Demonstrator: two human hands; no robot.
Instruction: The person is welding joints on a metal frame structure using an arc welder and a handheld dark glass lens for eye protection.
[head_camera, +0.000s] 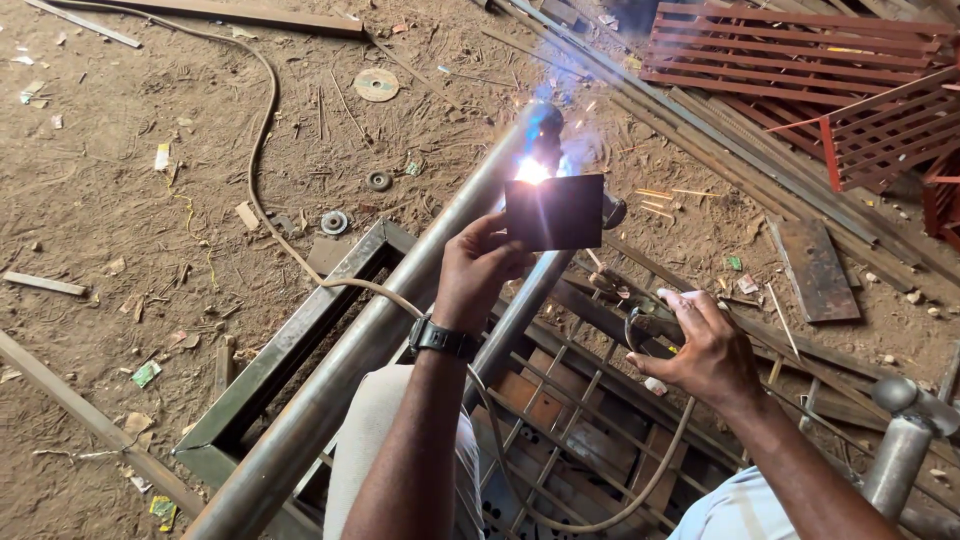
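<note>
Near the centre of the frame, the left hand (478, 268) is closed around the lower edge of a dark glass plate (555, 211), holding it upright before the bright welding spark (532, 170). The right hand (700, 345), at centre right, grips the electrode holder (640, 328) with fingers curled. The spark sits on a long steel pipe (390, 320).

Dirt floor (120, 230): grinding disc (376, 85) and washers (334, 222) beyond the fingers; red grilles (800, 55), flat plate (815, 270) to their right.
</note>
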